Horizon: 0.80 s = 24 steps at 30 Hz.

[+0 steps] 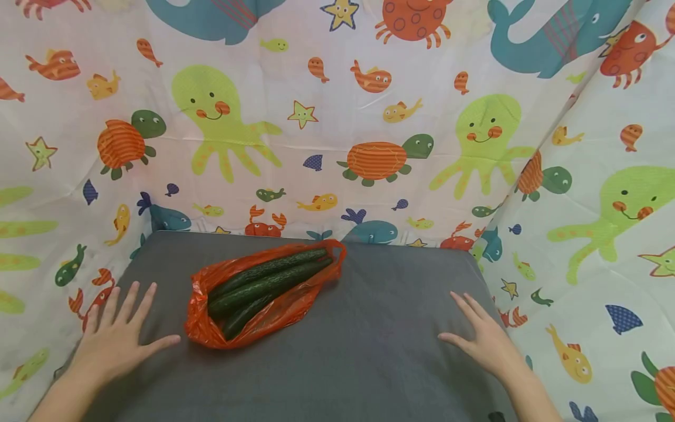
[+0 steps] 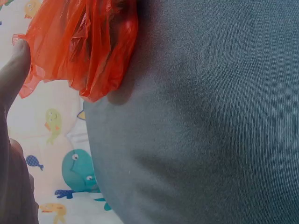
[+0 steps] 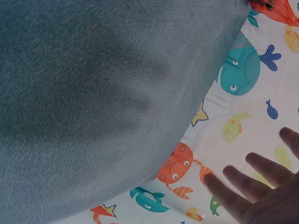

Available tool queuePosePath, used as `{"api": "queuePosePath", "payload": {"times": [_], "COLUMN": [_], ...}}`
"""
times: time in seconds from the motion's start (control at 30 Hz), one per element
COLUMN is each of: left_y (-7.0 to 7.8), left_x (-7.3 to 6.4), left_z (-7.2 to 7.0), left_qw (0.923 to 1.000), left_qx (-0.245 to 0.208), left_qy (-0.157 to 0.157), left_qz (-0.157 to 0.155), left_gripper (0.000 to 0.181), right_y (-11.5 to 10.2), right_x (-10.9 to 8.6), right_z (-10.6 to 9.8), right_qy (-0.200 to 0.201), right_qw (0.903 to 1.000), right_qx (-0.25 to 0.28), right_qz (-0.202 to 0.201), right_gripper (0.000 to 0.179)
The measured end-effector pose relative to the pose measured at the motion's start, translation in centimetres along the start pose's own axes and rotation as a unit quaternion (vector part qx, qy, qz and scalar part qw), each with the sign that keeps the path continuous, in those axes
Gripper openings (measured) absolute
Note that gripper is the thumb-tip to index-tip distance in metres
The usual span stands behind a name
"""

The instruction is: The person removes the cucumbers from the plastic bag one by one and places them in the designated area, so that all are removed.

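An orange-red plastic bag [image 1: 285, 313] lies on the grey table, its side open and showing several long dark green cucumbers [image 1: 263, 287]. My left hand [image 1: 116, 337] is spread just left of the bag, fingers straight and holding nothing. In the left wrist view the thumb [image 2: 16, 67] overlaps the edge of the crumpled bag [image 2: 100, 51]. On the far right, well apart from the bag, my right hand [image 1: 482, 340] is held with fingers extended and nothing in it. The right wrist view shows its spread fingers [image 3: 271, 172] and only a corner of the bag [image 3: 280, 10].
The grey cloth-covered table [image 1: 369, 363] is walled on the back and both sides by a white curtain [image 1: 327, 205] printed with sea animals. A small dark object [image 1: 496, 417] shows at the bottom edge beside my right forearm.
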<state>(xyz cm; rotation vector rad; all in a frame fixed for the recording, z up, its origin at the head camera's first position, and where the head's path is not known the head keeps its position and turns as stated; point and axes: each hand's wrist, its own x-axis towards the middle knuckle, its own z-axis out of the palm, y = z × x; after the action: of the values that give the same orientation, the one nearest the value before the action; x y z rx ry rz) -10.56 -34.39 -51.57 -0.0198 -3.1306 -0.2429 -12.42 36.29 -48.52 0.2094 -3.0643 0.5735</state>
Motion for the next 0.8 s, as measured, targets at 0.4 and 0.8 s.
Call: {"api": "queuePosePath", "payload": {"times": [0.4, 0.8], "left_y": [0.6, 1.6], "left_x": [0.9, 1.2], "left_z": [0.6, 0.2], "left_qw": [0.9966, 0.9892], "left_qx": [-0.071, -0.137], "left_qy": [-0.043, -0.052], "left_qz": [0.003, 0.005], "left_gripper": [0.116, 0.099], "right_y": [-0.5, -2.1], "right_x": [0.8, 1.5], "right_z": [0.8, 1.7], "right_qy": [0.078, 0.070], "right_qw": [0.9957, 0.9959], "right_qx": [0.036, 0.054], "right_qz": [-0.035, -0.020], "right_gripper": [0.081, 0.069]}}
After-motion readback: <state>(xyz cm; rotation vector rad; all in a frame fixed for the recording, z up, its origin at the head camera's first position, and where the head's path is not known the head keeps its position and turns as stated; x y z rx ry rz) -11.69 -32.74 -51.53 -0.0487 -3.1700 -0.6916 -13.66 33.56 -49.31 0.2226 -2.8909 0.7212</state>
